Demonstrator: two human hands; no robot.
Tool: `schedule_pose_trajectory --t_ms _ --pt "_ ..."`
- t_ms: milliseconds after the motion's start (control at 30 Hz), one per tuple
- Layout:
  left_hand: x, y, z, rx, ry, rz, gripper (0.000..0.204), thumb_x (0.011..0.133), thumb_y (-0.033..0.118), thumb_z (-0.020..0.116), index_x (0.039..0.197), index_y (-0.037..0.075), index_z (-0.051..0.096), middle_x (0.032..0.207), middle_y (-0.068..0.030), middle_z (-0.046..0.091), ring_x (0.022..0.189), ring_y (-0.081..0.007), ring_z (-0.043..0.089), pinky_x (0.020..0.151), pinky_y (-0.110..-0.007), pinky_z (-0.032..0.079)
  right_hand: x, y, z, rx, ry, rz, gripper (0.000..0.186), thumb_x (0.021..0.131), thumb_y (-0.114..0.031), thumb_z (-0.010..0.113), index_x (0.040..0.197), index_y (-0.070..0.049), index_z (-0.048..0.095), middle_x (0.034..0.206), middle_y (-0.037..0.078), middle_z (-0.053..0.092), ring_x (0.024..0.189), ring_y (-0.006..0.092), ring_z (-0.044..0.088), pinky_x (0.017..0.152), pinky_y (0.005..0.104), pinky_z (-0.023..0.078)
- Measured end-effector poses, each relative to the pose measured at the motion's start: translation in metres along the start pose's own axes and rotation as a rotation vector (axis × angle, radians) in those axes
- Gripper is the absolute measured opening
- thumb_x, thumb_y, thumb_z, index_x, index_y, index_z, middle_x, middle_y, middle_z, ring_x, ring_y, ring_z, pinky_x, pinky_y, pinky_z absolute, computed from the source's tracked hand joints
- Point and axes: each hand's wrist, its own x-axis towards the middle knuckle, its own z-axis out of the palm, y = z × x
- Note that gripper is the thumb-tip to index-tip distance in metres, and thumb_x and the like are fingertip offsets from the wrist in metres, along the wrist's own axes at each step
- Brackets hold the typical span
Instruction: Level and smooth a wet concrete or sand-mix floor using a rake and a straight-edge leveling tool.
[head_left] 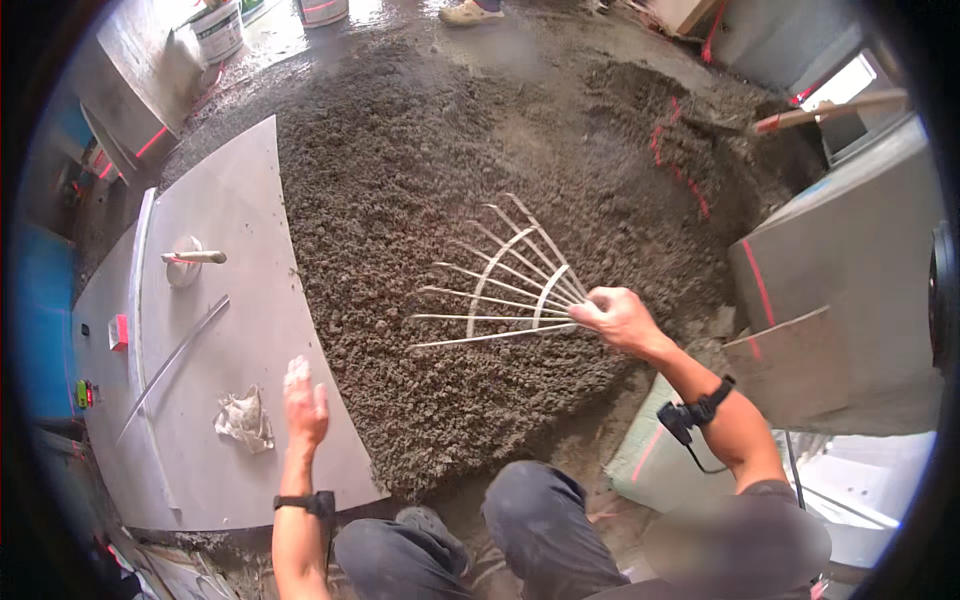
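Note:
My right hand (615, 318) is closed round the narrow end of a pale fan-shaped rake head (553, 280), whose tines spread leftward over a bed of damp, crumbly mortar (390, 180). My left hand (306, 405) is open, fingers pointing forward, at the right side of a large grey board (190, 360); whether it touches the board is unclear. On that board are a crumpled pale cloth (243, 420), a long straight bar (148, 300), a thinner strip (190, 350), a white cup-like container (184, 270) with a tool across it, and a small red box (118, 333).
Buckets (218, 35) and another person's shoe (470, 14) are beyond the mortar. Grey wall blocks (820, 250) stand at right, with a wooden length (830, 112) above and a pale green slab (635, 440) by my right arm. A blue panel (45, 320) is at far left.

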Motion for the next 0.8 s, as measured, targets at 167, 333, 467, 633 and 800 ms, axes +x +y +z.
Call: schedule_pose_trajectory --t_ms 167,333,467,633,800 --pt "-0.077 -0.010 -0.161 -0.190 -0.120 -0.498 0.054 0.097 0.024 0.064 0.140 -0.008 0.056 0.132 -0.0314 0.064 0.124 -0.0430 0.062 0.109 -0.047 0.047 0.003 -0.151 -0.065 0.145 -0.414 -0.058 0.048 0.097 -0.043 0.070 0.088 0.002 0.060 0.076 0.016 0.067 0.067 0.0195 0.067 0.061 0.0406 0.052" --pt "-0.140 0.014 -0.245 -0.342 -0.117 -0.764 0.053 0.096 0.026 0.067 0.135 -0.010 0.059 0.118 -0.0290 0.072 0.112 -0.0373 0.071 0.099 -0.043 0.054 0.055 -0.253 -0.114 -0.550 -0.379 -0.187 0.038 0.095 -0.035 0.066 0.105 0.001 0.063 0.101 0.027 0.072 0.100 0.0453 0.069 0.089 0.0512 0.056" --pt "-0.111 0.064 -0.252 -0.489 -0.008 -0.948 0.054 0.095 0.025 0.069 0.135 -0.010 0.060 0.124 -0.0299 0.070 0.117 -0.0352 0.069 0.103 -0.042 0.053 0.138 -0.275 -0.163 -0.740 -0.397 -0.192 0.059 0.089 -0.055 0.071 0.111 -0.001 0.069 0.109 0.025 0.072 0.104 0.0425 0.070 0.090 0.0504 0.056" --pt "0.066 0.182 -0.166 -0.404 -0.054 -0.598 0.083 0.087 0.044 0.077 0.144 -0.010 0.050 0.147 -0.0309 0.054 0.139 -0.0416 0.050 0.118 -0.046 0.039 0.279 -0.240 -0.165 -0.827 -0.386 -0.324 0.058 0.090 -0.057 0.071 0.106 -0.001 0.069 0.105 0.025 0.073 0.102 0.0412 0.071 0.087 0.0507 0.056" --pt "0.304 0.316 -0.017 -0.164 0.099 -0.169 0.121 0.075 0.058 0.084 0.159 -0.007 0.025 0.167 -0.0291 0.022 0.156 -0.0449 0.019 0.128 -0.053 0.019 0.434 -0.201 -0.057 -0.680 -0.650 -0.547 0.059 0.091 -0.057 0.070 0.108 0.000 0.070 0.106 0.024 0.074 0.101 0.0405 0.072 0.087 0.0501 0.058"
